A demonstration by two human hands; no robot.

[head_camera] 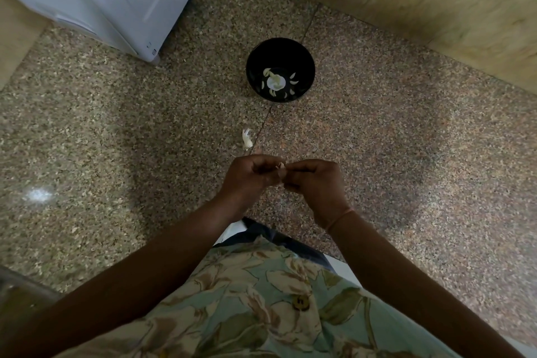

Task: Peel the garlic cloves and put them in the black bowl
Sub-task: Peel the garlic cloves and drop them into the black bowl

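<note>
The left hand [250,174] and right hand [315,180] are pinching one clove [280,166], fingers curled. The bowl [255,61] is standing ahead, floor [377,125] all round.

I wear a loose shirt [261,299] in pale sea-green, printed all over with large cream blossoms and olive-brown leaves. One round brownish button [300,302] with small holes at its middle sits on the front. My forearms are bare all the way to the wrists. A thin orange-pink thread [341,219] circles the wrist just behind my right hand [313,180]. My left hand [250,176] is bare. Below the shirt's hem shows a creased strip of dark navy cloth [279,237], edged by a white patch [232,231] that I cannot identify.
</note>
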